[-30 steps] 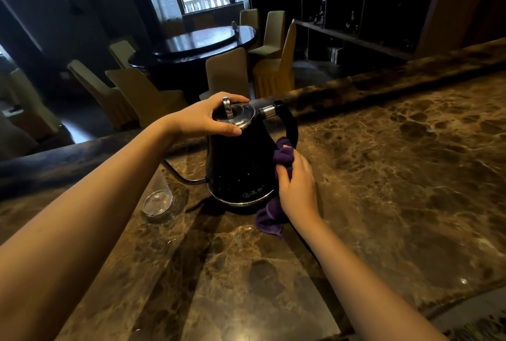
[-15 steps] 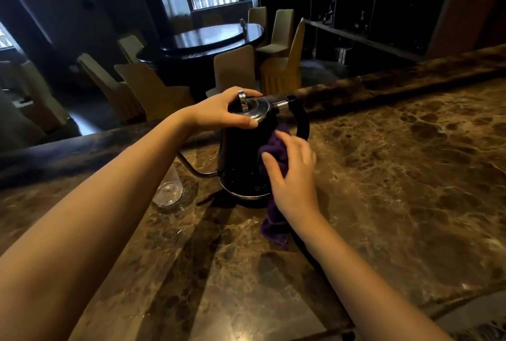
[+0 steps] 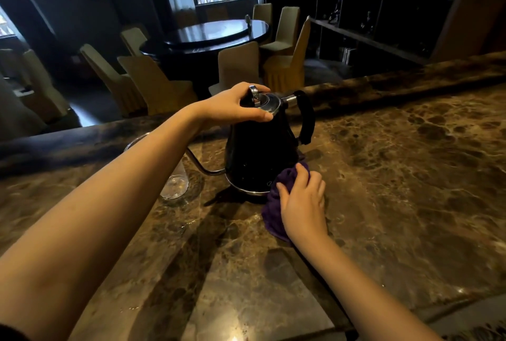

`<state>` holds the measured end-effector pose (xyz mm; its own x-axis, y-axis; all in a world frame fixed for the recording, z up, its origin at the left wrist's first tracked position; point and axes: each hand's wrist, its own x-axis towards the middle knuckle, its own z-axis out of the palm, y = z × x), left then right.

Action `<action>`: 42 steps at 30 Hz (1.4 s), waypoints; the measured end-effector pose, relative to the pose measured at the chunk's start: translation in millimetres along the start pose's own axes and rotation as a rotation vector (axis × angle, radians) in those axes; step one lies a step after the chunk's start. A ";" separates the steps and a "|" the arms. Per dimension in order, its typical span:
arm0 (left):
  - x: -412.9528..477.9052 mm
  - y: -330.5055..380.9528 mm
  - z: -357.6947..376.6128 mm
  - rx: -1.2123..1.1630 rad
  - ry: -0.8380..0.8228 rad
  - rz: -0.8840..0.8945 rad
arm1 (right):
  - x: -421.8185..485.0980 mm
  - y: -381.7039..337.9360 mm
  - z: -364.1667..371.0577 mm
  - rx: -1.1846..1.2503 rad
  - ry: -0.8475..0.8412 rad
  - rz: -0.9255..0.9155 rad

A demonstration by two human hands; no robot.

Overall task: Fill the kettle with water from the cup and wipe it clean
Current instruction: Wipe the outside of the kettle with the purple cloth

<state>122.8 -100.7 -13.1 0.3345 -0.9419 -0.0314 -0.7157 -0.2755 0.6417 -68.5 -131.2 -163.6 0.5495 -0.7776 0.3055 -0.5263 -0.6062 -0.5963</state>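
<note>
Step in hand, as judged: wiping the kettle body; the cup looks empty, so the pour is probably done.

Right hand (image 3: 302, 203), nearest: fingers curled around a bunched purple cloth (image 3: 273, 214), pressing it against the kettle's lower flank just above the metal base ring. The cloth's loose end trails onto the worktop (image 3: 397, 176) toward the near edge.

Kettle (image 3: 260, 154): black, conical, upright on the worktop, close to the far raised edge and roughly mid-length of the visible slab. Long axis vertical, base flat, no tilt seen. The thin gooseneck spout (image 3: 205, 169) leaves low on the body and points left, toward the cup. The handle (image 3: 306, 118) is opposite, pointing right and slightly away.

Left hand (image 3: 235, 107): palm down over the lid, fingers and thumb closed on the lid rim, the lid knob showing between them. It steadies the pot from above.

Cup (image 3: 175, 181): clear glass, upright, just left of the spout, partly hidden behind the left forearm. No water visible in it, though the glass is hard to read.

Notes for doing the wipe well:
- Keep downward pressure on the lid so sideways rubbing does not slide or spin the kettle.
- Work the cloth around the body in bands from top to base ring.
- Take care near the spout; a push there could knock the cup.
- Gather the trailing end so it does not drag.
</note>
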 end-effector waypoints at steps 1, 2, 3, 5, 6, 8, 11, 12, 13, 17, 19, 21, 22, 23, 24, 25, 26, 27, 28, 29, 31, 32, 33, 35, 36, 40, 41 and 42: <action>-0.6 0.8 0.9 0.005 0.003 -0.001 | -0.5 -3.3 -4.9 0.048 0.025 -0.039; -1.4 2.9 1.6 0.005 0.008 0.001 | -0.6 -9.4 -9.9 0.102 0.059 -0.106; -2.6 5.4 2.5 0.001 0.016 0.009 | 0.2 -17.4 -13.2 0.146 0.089 -0.196; -4.6 10.3 4.8 -0.023 0.023 0.040 | 6.3 -34.5 -14.5 0.109 0.132 -0.409; -4.9 12.8 6.0 -0.037 0.016 0.051 | 11.0 -41.6 -12.6 0.018 0.156 -0.505; -6.9 18.4 7.1 -0.055 0.004 0.061 | 18.6 -51.2 -8.5 -0.177 0.182 -0.608; -7.7 19.4 5.8 -0.063 -0.012 0.061 | 15.4 -47.2 -3.2 -0.344 0.200 -0.679; -7.6 19.0 5.1 -0.065 -0.016 0.063 | 11.5 -43.6 -0.2 -0.384 0.199 -0.710; -7.4 18.4 4.9 -0.068 -0.018 0.063 | 6.6 -39.9 4.0 -0.421 0.187 -0.747; -6.8 17.5 3.4 -0.068 -0.018 0.065 | -11.8 -30.5 13.4 -0.480 0.047 -0.804; -7.3 18.1 3.4 -0.059 -0.021 0.064 | -16.3 -25.4 11.1 -0.455 -0.011 -0.784; -8.3 20.0 3.6 -0.055 -0.027 0.069 | -16.8 -19.5 5.8 -0.418 -0.039 -0.752; -8.6 20.8 3.6 -0.059 -0.030 0.070 | -16.6 -16.7 2.4 -0.410 -0.071 -0.715; -9.6 22.3 3.7 -0.059 -0.032 0.071 | -16.3 -13.5 -0.6 -0.406 -0.119 -0.680; -10.1 23.2 3.7 -0.061 -0.030 0.072 | -15.9 -10.1 -4.3 -0.399 -0.164 -0.648; -10.1 23.1 3.6 -0.056 -0.032 0.073 | -15.4 -6.4 -8.2 -0.390 -0.203 -0.620; -9.6 22.4 3.6 -0.051 -0.033 0.077 | -14.8 -2.1 -12.9 -0.380 -0.236 -0.596; -9.5 21.7 3.4 -0.046 -0.034 0.079 | -13.4 3.8 -17.6 -0.371 -0.257 -0.575; -8.6 20.0 3.1 -0.052 -0.035 0.082 | -11.1 11.8 -22.9 -0.363 -0.265 -0.549; -7.6 17.5 2.6 -0.051 -0.040 0.076 | -8.3 20.8 -29.2 -0.356 -0.260 -0.513; -4.4 11.7 1.4 -0.039 -0.049 0.043 | -0.3 39.2 -45.2 -0.347 -0.243 -0.420; -2.5 9.0 1.0 -0.035 -0.052 0.027 | 4.0 47.5 -54.0 -0.346 -0.237 -0.382; -1.3 7.6 0.8 -0.028 -0.056 0.021 | 8.4 54.7 -62.8 -0.341 -0.233 -0.349; 1.1 6.7 1.3 -0.026 -0.061 0.029 | 18.1 66.2 -81.4 -0.305 -0.208 -0.293; 2.5 6.3 1.4 -0.030 -0.064 0.034 | 23.0 70.5 -91.3 -0.280 -0.182 -0.271; 5.0 10.1 2.2 -0.054 -0.084 0.027 | 37.5 84.3 -119.0 -0.192 -0.072 -0.265; 5.0 12.2 2.3 -0.056 -0.086 0.025 | 39.2 88.5 -120.1 -0.229 -0.099 -0.261; 7.4 12.1 1.7 -0.066 -0.092 0.038 | 40.7 93.9 -118.2 -0.277 -0.152 -0.246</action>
<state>115.6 -111.3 -6.8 0.2484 -0.9658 -0.0744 -0.6834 -0.2292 0.6931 -172.2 -239.5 -119.4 0.7600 -0.5823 0.2886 -0.5102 -0.8096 -0.2901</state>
